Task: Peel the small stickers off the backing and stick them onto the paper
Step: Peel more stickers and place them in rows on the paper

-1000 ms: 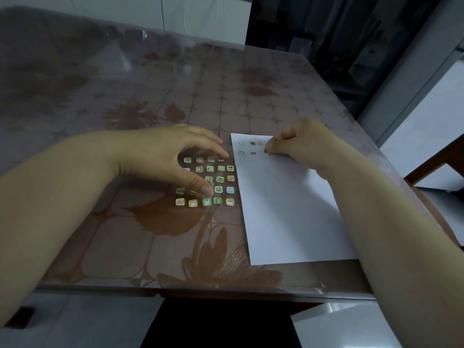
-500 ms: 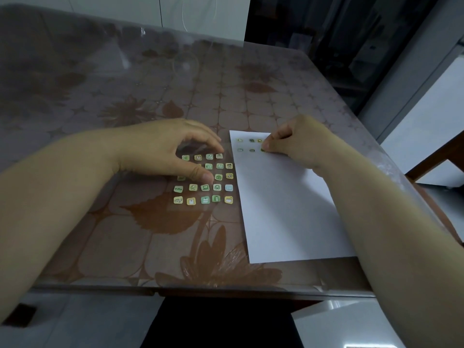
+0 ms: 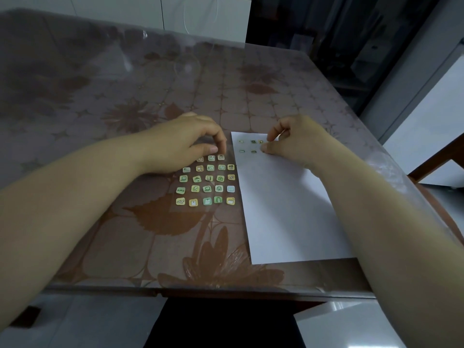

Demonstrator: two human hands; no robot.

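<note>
Left hand (image 3: 190, 143): fingers curled, thumb and fingertips close together over the far row of the sticker backing (image 3: 200, 195); whether they grip a sticker cannot be told. The clear backing lies flat on the floral tabletop (image 3: 125, 234) and carries rows of green and yellow unpeeled stickers (image 3: 207, 189). The white paper (image 3: 283, 209) lies just beside it on the right. At the paper's far end sit five applied stickers (image 3: 253, 142). Right hand (image 3: 296, 144): fingers curled in, thumb tip pressing the paper beside them.

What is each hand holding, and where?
Left hand: fingers at the backing's far edge, grip unclear. Right hand: thumb presses the paper near its far end; what lies beneath is hidden.
</note>
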